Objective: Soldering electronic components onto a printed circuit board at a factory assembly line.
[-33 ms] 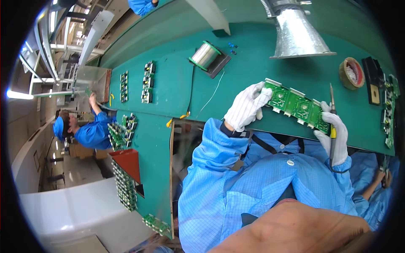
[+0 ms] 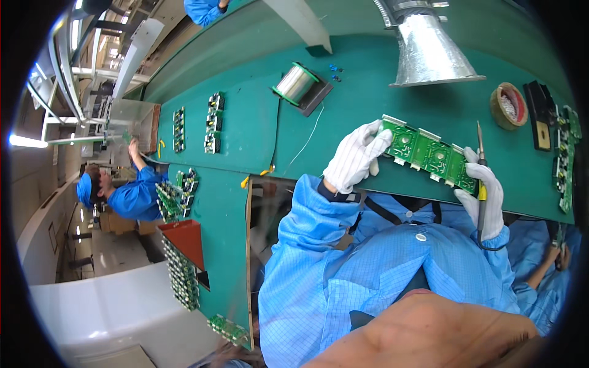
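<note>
A long green circuit board (image 2: 427,152) is held up over the bench with its solder side showing. My left hand (image 2: 359,154), in a white striped glove, is closed on its left end. At the other end my gloved right hand (image 2: 489,199) grips the board's edge. That same hand also holds a soldering iron (image 2: 481,181), with a yellow and grey handle, upright and tip pointing away from me. The iron's tip is apart from the board. White connectors line the board's near edge.
A solder wire spool (image 2: 295,84) stands at the back, left of a metal fume hood (image 2: 429,52). On the right are a round pot (image 2: 509,106) and a black iron stand (image 2: 538,116). More boards (image 2: 214,122) lie left; a co-worker (image 2: 132,190) sits beyond them.
</note>
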